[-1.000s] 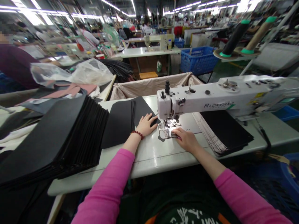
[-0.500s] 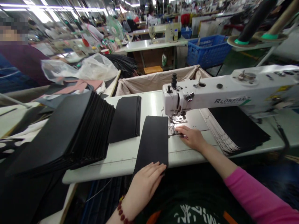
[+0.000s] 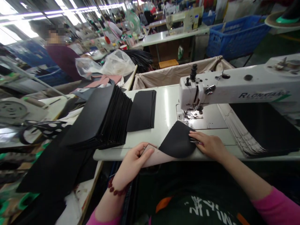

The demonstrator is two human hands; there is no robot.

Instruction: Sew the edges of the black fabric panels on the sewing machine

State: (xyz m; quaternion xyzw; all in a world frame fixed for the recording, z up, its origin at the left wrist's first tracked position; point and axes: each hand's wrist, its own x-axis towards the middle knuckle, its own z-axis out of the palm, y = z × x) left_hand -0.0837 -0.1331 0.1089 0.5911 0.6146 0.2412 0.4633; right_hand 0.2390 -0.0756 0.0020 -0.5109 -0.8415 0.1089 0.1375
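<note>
A black panel with a pale underside (image 3: 179,140) is bent and twisted in front of the sewing machine (image 3: 192,93), over the table's near edge. My left hand (image 3: 137,157) pinches its left end between thumb and fingers, the pale side turned up there. At the panel's right edge, my right hand (image 3: 209,145) has its fingers closed on the material. A thin metal tool (image 3: 197,142), possibly thread snips, shows under those fingers; its exact kind is unclear. The lit needle area lies just beyond the panel, apart from it.
A tall stack of black panels (image 3: 93,115) stands at the left, beside a smaller pile (image 3: 142,111). More panels with pale edges (image 3: 264,128) lie under the machine arm. Behind the table hangs a beige cloth bin (image 3: 164,76). A co-worker (image 3: 62,59) is at the far left.
The panel, flat beside the needle before, is now drawn nearer and twisted, its pale side showing. My left hand has gone from resting on it to pinching it; my right hand has left the needle area.
</note>
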